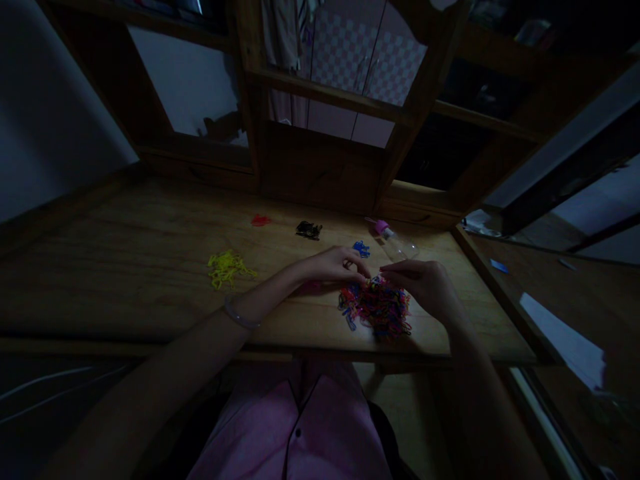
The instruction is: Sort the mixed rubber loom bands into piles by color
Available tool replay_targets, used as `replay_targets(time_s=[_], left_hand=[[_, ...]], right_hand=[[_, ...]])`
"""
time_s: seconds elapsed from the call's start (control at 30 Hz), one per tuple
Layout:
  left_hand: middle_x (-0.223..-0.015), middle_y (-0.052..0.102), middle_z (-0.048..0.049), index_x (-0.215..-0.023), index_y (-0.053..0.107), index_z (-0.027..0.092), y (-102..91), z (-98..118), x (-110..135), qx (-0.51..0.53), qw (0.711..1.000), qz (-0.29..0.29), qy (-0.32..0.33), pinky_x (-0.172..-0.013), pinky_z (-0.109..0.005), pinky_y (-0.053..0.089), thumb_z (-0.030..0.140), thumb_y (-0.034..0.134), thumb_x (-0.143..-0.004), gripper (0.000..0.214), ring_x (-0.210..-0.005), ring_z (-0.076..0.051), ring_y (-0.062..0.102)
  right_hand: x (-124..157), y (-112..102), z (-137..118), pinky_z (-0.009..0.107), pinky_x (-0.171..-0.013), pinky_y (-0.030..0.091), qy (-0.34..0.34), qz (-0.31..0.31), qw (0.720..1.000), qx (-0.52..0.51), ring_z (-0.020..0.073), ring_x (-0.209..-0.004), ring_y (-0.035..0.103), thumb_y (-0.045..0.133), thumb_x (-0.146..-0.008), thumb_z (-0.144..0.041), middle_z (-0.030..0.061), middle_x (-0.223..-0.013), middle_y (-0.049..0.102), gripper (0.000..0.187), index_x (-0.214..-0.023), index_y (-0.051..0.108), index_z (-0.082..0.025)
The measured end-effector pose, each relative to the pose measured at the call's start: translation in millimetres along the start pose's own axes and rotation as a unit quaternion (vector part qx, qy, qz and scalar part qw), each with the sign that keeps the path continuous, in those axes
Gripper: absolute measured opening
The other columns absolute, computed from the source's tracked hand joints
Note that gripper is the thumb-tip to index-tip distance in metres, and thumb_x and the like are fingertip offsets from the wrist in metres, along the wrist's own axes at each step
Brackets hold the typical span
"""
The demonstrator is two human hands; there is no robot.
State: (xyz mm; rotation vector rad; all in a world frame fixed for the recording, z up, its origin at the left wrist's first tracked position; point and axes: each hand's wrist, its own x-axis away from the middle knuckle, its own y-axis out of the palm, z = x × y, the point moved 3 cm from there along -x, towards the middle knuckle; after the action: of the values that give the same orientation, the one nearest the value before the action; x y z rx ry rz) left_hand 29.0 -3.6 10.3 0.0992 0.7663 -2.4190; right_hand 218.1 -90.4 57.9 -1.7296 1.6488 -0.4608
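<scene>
A heaped pile of small multicoloured loops [383, 307], thin like paper clips or rubber bands, lies near the table's front edge. My left hand [343, 265] comes over its far left side, thumb and forefinger curled nearly together at the pile's edge. Just right of those fingertips, my right hand [417, 280] is closed in a pinch above the pile. Whatever either pinch holds is too small and dark to make out. Beyond my left hand sits a little group of blue loops [361, 249]. Pink pieces [311, 287] show partly behind my left forearm.
Separate heaps of yellow loops [229, 268], black loops [309, 231] and red loops [261, 220] lie on the wooden table [125, 267]. A clear bottle with a pink cap [395, 241] lies behind my right hand. White paper [563, 340] rests on the surface at right.
</scene>
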Motion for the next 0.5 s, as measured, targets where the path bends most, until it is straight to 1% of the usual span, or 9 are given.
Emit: replay_targets(time_s=[0.1,0.2,0.3,0.37,0.5], left_hand=[[-0.097,0.063,-0.0058,-0.099,0.075,0.024,5.9,-2.0,0.2,-0.058,0.997,-0.020,0.046,-0.086,-0.030,0.042,0.025,0.066,-0.082,0.019,-0.094,-0.018,0.057],[-0.099,0.060,-0.0058,-0.098,0.074,0.025,8.6,-1.3,0.4,-0.114,0.991,-0.023,0.072,-0.094,-0.034,0.038,0.027,0.067,-0.083,0.018,-0.101,-0.021,0.054],[-0.100,0.059,-0.0056,-0.094,0.074,0.023,9.1,1.4,0.7,-0.133,0.988,-0.028,0.070,-0.095,-0.033,0.037,0.029,0.067,-0.082,0.015,-0.101,-0.021,0.053],[-0.100,0.059,-0.0057,-0.092,0.074,0.022,8.8,3.0,0.7,-0.133,0.989,-0.032,0.065,-0.095,-0.033,0.038,0.031,0.067,-0.083,0.014,-0.101,-0.021,0.053],[-0.097,0.060,-0.0062,-0.090,0.073,0.021,7.0,3.2,0.1,-0.101,0.993,-0.027,0.063,-0.093,-0.032,0.039,0.032,0.068,-0.082,0.015,-0.099,-0.020,0.054]], right_hand=[[2.1,-1.4,3.2,0.031,-0.063,0.057,0.000,0.007,1.000,-0.002,0.0215,-0.073,0.071,0.068,-0.081,-0.035,0.0056,-0.085,0.075,0.021,-0.093,0.077,-0.021],[3.9,-3.2,7.3,0.030,-0.063,0.057,0.018,0.016,0.999,-0.024,0.0222,-0.075,0.071,0.070,-0.080,-0.038,0.0065,-0.085,0.075,0.023,-0.092,0.077,-0.019],[5.6,-5.3,8.3,0.030,-0.064,0.056,0.033,0.023,0.998,-0.040,0.0226,-0.076,0.071,0.070,-0.079,-0.040,0.0072,-0.085,0.075,0.026,-0.091,0.077,-0.018],[6.7,-6.7,6.8,0.029,-0.063,0.056,0.035,0.028,0.998,-0.042,0.0213,-0.072,0.071,0.070,-0.079,-0.040,0.0068,-0.082,0.075,0.026,-0.090,0.077,-0.018],[8.5,-8.6,4.7,0.028,-0.060,0.055,0.035,0.048,0.997,-0.043,0.0198,-0.067,0.069,0.070,-0.079,-0.042,0.0068,-0.077,0.074,0.027,-0.088,0.077,-0.017]])
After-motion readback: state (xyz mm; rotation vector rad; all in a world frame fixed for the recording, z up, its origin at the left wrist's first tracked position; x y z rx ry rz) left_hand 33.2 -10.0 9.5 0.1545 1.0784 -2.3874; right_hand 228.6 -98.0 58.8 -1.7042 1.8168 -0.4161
